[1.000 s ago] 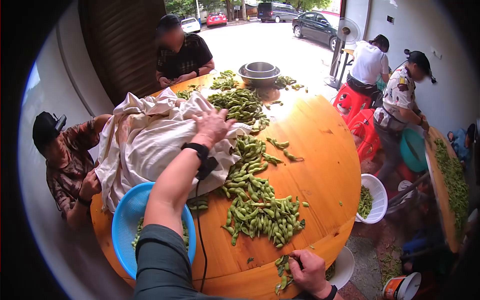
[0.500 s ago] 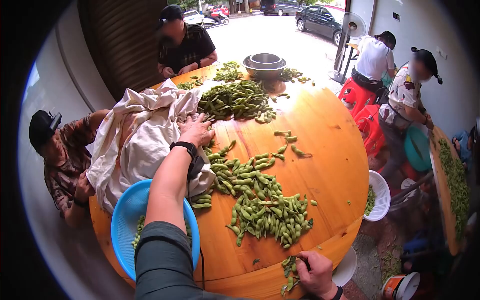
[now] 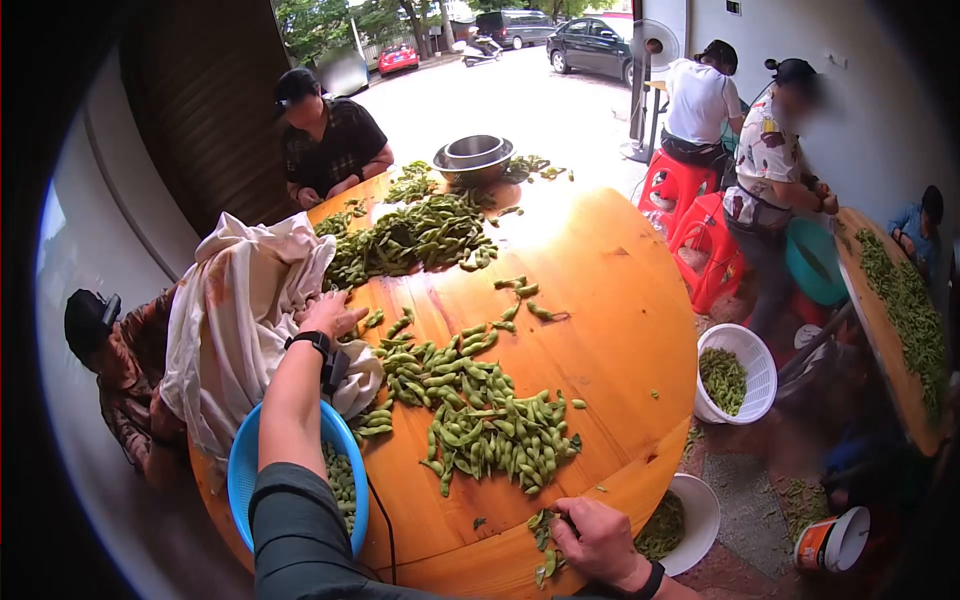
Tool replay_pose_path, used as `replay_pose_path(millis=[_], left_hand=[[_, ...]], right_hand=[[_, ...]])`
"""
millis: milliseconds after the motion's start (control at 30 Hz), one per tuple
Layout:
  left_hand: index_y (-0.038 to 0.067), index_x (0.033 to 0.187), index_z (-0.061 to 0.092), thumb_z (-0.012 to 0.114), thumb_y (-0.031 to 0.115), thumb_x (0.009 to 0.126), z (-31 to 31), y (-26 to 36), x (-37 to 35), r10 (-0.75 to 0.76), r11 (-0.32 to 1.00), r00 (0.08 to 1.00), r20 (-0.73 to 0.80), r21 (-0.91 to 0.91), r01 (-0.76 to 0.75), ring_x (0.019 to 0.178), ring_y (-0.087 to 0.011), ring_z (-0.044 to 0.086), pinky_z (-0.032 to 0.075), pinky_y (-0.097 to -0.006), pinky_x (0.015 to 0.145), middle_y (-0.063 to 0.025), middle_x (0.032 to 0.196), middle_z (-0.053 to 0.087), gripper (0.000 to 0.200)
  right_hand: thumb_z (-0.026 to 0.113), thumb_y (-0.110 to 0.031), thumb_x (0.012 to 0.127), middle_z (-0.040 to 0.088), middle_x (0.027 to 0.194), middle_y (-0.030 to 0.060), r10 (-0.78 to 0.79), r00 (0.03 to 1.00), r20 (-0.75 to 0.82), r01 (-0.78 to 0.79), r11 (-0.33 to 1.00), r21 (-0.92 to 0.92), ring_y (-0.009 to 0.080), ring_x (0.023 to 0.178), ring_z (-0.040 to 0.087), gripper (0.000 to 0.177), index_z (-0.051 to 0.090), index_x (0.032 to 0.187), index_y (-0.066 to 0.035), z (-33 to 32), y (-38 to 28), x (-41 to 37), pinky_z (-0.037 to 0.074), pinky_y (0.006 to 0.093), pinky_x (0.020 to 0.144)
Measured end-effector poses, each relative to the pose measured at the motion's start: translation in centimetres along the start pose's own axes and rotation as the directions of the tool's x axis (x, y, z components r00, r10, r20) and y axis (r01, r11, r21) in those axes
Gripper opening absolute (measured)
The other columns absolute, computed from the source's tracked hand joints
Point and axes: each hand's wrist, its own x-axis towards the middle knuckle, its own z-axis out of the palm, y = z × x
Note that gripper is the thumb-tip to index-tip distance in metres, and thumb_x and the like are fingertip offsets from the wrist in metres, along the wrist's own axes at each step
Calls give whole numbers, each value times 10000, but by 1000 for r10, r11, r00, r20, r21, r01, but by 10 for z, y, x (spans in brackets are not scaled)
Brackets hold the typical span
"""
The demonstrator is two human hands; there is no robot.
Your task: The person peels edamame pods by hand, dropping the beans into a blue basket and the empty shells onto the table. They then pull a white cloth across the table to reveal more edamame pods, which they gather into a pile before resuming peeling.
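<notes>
The cloth [image 3: 235,320] lies bunched at the left of the table [image 3: 620,300], with its lower folds hanging over the rim of the blue basket [image 3: 243,470]. My left hand [image 3: 328,315] rests palm down on its near edge, with the fingers loosely spread on the fold rather than clasped round it. A band with a cable [image 3: 322,350] sits on that wrist. A person on the far left [image 3: 110,370] holds the cloth from the other side.

Just right of my hand the pile of pods [image 3: 480,420] lies bare on the wood, running down towards me. My right hand [image 3: 597,540] is at the near edge of the table, fingers curled round a handful of pods [image 3: 545,530], just above a white bowl [image 3: 692,512] below the rim.

I judge that I am drawing the cloth off the pods. The next move needs a real hold on the fold and a pull to the left, without dragging loose pods along or tipping the basket.

Further off, a second heap of pods [image 3: 410,235] stretches towards the metal bowls [image 3: 473,155], where another person [image 3: 325,140] sits. A white basket [image 3: 737,372] with pods stands on the floor to the right.

A second ago the cloth reached well over the middle of the table and covered the upper part of the pile. My left hand was far out on it with the fingers splayed. The cloth has since drawn back, more pods show, and the hand has come nearer to the basket. The right hand has kept its place and grip.
</notes>
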Motion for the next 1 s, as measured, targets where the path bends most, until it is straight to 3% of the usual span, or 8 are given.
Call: replay_pose_path(millis=[100,267,533,733,767,800,867,1000], left_hand=[[200,1416,471,555,633,860,-16,27,-7,48,997,982,-183,-53,-58,1344,-409,413,206,-744,1056,-120,1461,470,710],[272,1387,479,661,635,799,-22,118,10,284,957,885,-368,53,-285,1235,-366,490,395,-587,974,-137,1338,505,715],[292,1477,421,483,674,891,-15,239,40,583,813,764,-277,201,-547,1500,-396,41,32,-752,1104,-43,1635,163,702],[394,1492,346,402,637,934,7,147,86,211,978,945,-250,53,-204,1495,-401,75,31,-799,1055,-13,1641,141,611],[389,1497,329,434,600,939,32,105,138,390,876,914,-111,350,-331,1486,-423,107,54,-803,1052,-18,1643,131,606],[374,1510,305,471,588,933,22,83,107,162,970,975,-152,204,-130,1475,-451,129,77,-795,1056,-45,1647,102,638],[348,1523,288,479,591,934,69,-8,181,239,943,964,-113,262,-203,1465,-478,134,98,-757,1087,-78,1646,93,665],[292,1516,334,587,559,888,-18,3,24,156,988,978,-140,2,-157,1399,-505,293,266,-625,1123,-145,1611,206,727]], right_hand=[[695,-46,789,636,757,131,32,999,19,-32,999,15,298,661,635,145,650,925,-26,0,0,1,510,363,598],[697,-45,784,629,743,121,72,994,86,-72,997,-1,288,640,622,150,646,924,-24,-4,0,3,504,349,585],[673,17,798,638,790,166,135,988,78,-137,990,25,332,694,634,161,644,954,-8,-2,-4,9,509,380,624],[688,-1,799,648,800,161,153,983,100,-156,987,23,328,703,642,175,649,969,-7,-1,-2,6,519,379,643],[696,-18,804,654,810,159,130,987,96,-133,991,23,325,710,647,181,652,980,-10,-2,-1,6,522,382,658],[696,-18,804,654,810,159,111,991,69,-113,993,23,325,710,647,181,652,980,-10,-3,0,7,522,382,658],[705,-45,786,620,722,114,111,989,95,-118,990,78,281,607,608,156,642,927,-27,-3,3,7,490,351,559],[705,-70,787,604,721,111,31,998,61,-34,998,60,275,623,611,184,635,951,-24,-1,10,1,492,367,567]])
